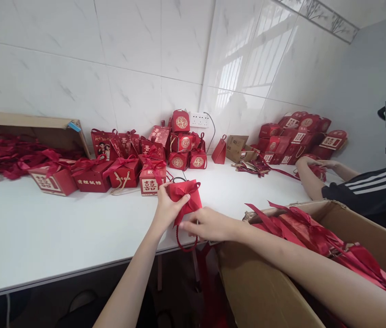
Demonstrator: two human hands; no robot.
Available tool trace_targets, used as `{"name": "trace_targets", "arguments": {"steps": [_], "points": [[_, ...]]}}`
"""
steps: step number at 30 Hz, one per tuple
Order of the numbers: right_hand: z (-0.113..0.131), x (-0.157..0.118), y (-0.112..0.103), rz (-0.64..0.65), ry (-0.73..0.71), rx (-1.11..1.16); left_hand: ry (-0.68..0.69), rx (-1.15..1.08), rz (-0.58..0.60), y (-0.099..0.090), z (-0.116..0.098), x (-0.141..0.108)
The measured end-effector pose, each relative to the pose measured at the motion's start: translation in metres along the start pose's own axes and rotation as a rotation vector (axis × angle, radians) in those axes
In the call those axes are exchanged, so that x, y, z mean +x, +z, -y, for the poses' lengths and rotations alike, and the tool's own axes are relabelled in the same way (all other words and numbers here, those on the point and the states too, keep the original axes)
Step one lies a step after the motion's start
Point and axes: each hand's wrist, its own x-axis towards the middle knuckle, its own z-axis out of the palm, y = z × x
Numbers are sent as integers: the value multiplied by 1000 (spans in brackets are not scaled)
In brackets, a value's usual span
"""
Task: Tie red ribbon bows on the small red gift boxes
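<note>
A small red gift box (193,202) with a red ribbon bow on top is held just over the table's front edge. My left hand (169,205) grips it from the left, fingers closed, its thumb pressed on the bow. At the box's near side, my right hand (210,223) has its fingers bent around the red cord handle (186,250), which hangs below in a loop. Part of the box's near side is hidden by my right hand. Just behind stands a red box with a white double-happiness label (150,184).
Several red gift boxes (93,175) line the white table (77,232). An open carton of red ribbons (12,155) is at the left. More boxes (292,136) are stacked back right, near a co-worker's arms (311,177). A large carton (257,278) stands front right.
</note>
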Motion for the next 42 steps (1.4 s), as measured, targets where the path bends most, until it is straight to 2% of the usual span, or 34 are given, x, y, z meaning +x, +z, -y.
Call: {"name": "trace_targets", "arguments": {"steps": [1,3,5,7,10,13,32,42], "points": [[0,0,2,120,56,20,-20,12,15,2,-1,-2],[-2,1,3,230,140,107,-38,38,30,7,-3,-6],[-6,3,3,215,170,212,-25,57,27,12,-4,-9],[-9,4,3,187,133,273,-20,71,37,16,-5,-12],[-11,4,4,156,33,256,-18,78,69,17,-7,-14],[-10,3,3,145,-9,198,-23,65,87,16,-8,-14],[-7,2,0,338,-108,199,-67,-9,113,11,-13,-13],[-14,3,-4,446,-136,197,-71,-6,143,9,-16,-14]]}}
